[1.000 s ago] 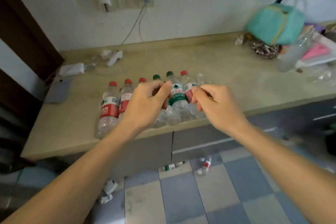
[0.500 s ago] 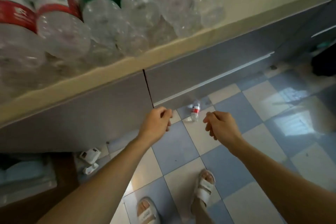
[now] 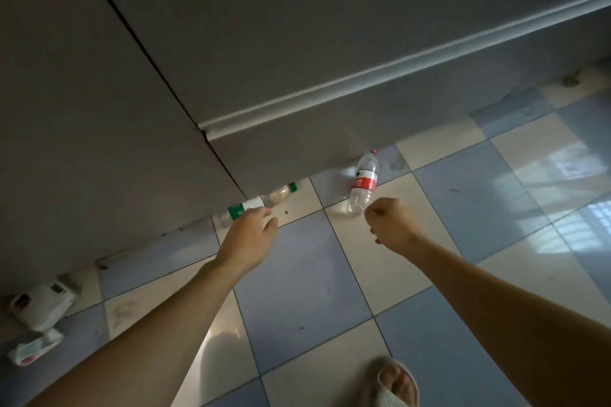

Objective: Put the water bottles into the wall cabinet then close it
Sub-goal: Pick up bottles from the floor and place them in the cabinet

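Two water bottles lie on the tiled floor at the foot of the grey cabinet doors (image 3: 297,43). The green-labelled bottle (image 3: 261,203) lies half under the cabinet edge; my left hand (image 3: 249,236) reaches over its near end, fingers extended, and hides part of it. The red-labelled bottle (image 3: 363,183) lies with its red cap pointing away. My right hand (image 3: 390,223) hovers just beside its base with fingers curled, holding nothing I can see.
A long handle rail (image 3: 396,73) runs across the right cabinet door. A white shoe (image 3: 43,304) and a small packet (image 3: 34,347) lie on the floor at the left. My sandalled foot (image 3: 393,383) stands at the bottom edge.
The view has dropped from the counter to the floor. Both hands have gone down toward the two bottles; the left hand has opened over the green-labelled one.
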